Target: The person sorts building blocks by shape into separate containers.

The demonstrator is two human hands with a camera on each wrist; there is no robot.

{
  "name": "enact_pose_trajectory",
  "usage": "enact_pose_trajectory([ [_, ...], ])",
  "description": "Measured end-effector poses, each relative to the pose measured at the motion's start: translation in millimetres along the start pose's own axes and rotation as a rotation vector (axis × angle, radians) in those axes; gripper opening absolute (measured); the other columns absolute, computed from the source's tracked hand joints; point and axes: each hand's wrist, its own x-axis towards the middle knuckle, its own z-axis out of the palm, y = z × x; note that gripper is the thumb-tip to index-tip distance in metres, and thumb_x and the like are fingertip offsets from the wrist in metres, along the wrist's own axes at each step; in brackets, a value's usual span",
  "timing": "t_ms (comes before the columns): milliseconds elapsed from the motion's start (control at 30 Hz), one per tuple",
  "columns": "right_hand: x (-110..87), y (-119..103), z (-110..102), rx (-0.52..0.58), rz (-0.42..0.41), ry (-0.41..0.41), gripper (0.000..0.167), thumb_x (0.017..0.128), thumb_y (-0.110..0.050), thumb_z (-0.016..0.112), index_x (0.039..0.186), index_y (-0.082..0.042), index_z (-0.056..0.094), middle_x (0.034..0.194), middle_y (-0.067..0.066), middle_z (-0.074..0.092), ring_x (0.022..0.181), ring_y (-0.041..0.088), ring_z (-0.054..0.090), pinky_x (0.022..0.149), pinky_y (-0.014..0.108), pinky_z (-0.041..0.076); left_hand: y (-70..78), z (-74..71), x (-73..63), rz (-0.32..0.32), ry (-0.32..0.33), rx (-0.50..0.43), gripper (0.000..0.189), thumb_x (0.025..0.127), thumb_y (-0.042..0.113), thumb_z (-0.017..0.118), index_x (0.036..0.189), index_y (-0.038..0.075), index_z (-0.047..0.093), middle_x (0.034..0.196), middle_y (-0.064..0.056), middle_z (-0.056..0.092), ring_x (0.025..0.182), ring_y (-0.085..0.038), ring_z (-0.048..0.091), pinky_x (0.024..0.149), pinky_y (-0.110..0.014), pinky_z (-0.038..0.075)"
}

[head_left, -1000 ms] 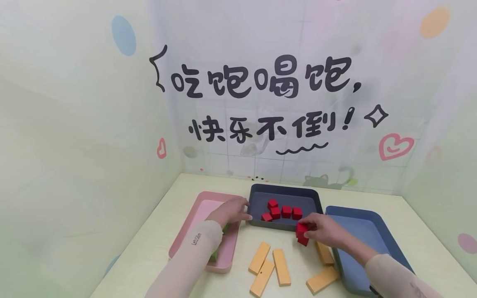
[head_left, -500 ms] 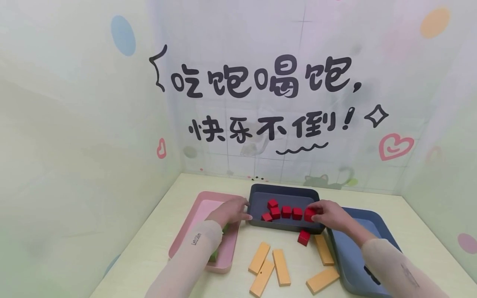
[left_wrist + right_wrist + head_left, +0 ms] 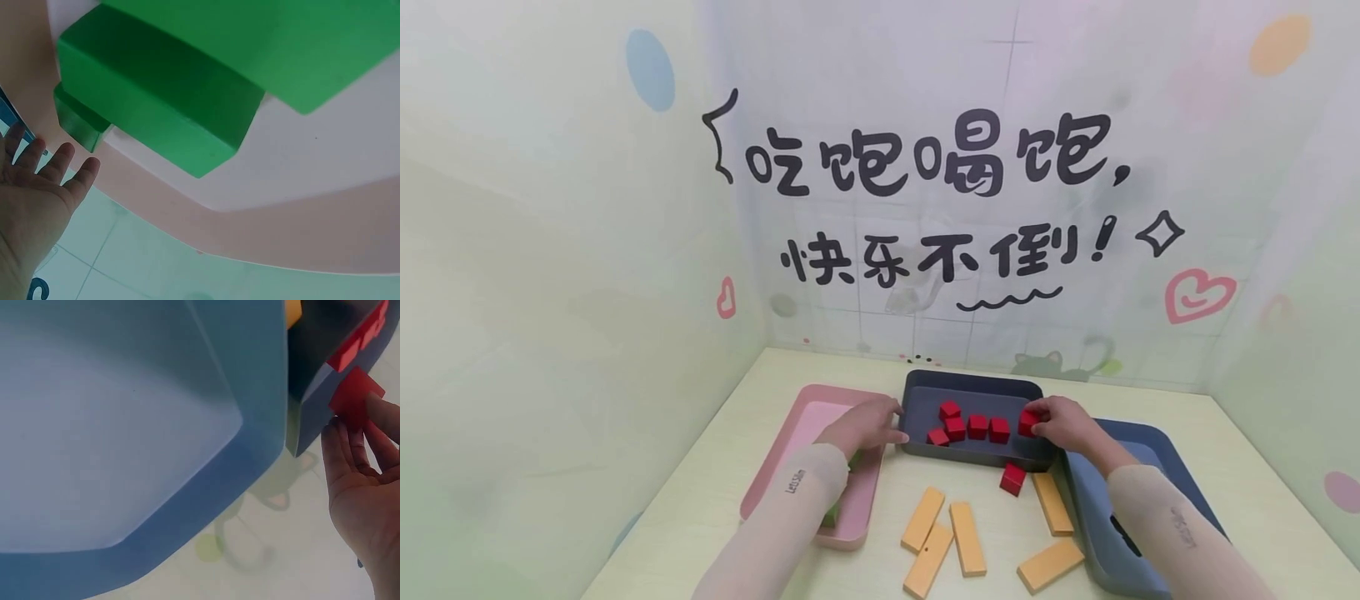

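My right hand [image 3: 1066, 427] pinches a red cube [image 3: 1028, 423] between thumb and fingers at the right end of the dark grey tray [image 3: 917, 382]. In the right wrist view the same cube [image 3: 356, 397] shows at the fingertips. Several other red cubes [image 3: 977, 427] lie inside that tray. One more red cube [image 3: 1012, 479] is on the table just in front of it. My left hand [image 3: 867, 423] reaches across the pink tray [image 3: 808, 396], fingers extended near the dark tray's left edge. Whether it touches that edge I cannot tell. Green blocks [image 3: 156, 94] lie in the pink tray, partly hidden by the left arm.
Several yellow wooden blocks [image 3: 967, 539] lie on the table [image 3: 1000, 575] in front of the dark tray. A blue tray [image 3: 1120, 492] stands at the right, partly under my right forearm. A printed wall [image 3: 880, 325] rises behind the trays.
My right hand has carried one red cube from in front of the dark tray up to its right end. The second cube stays on the table. My left hand has not moved.
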Motion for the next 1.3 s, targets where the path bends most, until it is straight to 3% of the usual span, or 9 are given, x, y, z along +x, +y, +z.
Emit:
enact_pose_trajectory([
  [433,8.1,4,19,-0.020,-0.028,0.006,0.029,0.086,0.005,0.065,0.115,0.009,0.067,0.101,0.015,0.068,0.089,0.027,0.063,0.084,0.047,0.054,5.2,1.0,4.8,0.008,-0.008,0.011,0.055,0.090,0.037,0.073,0.135,0.009,0.059,0.132,-0.009,0.060,0.120,-0.022,0.057,0.106,-0.039,0.043],
  [667,9.6,1,27,-0.003,-0.008,-0.002,0.034,0.088,0.002,0.065,0.122,0.008,0.064,0.114,0.022,0.065,0.104,0.036,0.062,0.091,0.050,0.051,5.4,2.5,5.2,0.005,-0.006,0.012,0.056,0.090,0.038,0.074,0.135,0.009,0.059,0.132,-0.008,0.061,0.121,-0.022,0.056,0.106,-0.039,0.043],
  [967,0.4,-1,20,0.027,-0.013,0.014,0.037,0.090,-0.001,0.066,0.126,0.009,0.061,0.122,0.026,0.062,0.109,0.041,0.060,0.093,0.053,0.050,3.3,1.4,3.8,-0.022,-0.004,-0.014,0.056,0.089,0.037,0.074,0.136,0.009,0.059,0.132,-0.008,0.061,0.111,-0.019,0.058,0.104,-0.040,0.045],
  [1300,-10.1,-3,12,0.106,-0.026,0.023,0.040,0.092,-0.006,0.066,0.129,0.009,0.059,0.125,0.027,0.061,0.111,0.042,0.060,0.091,0.050,0.053,-0.7,2.5,3.7,-0.006,0.007,0.002,0.055,0.089,0.037,0.075,0.133,0.008,0.060,0.127,-0.008,0.062,0.106,-0.018,0.058,0.102,-0.039,0.046],
])
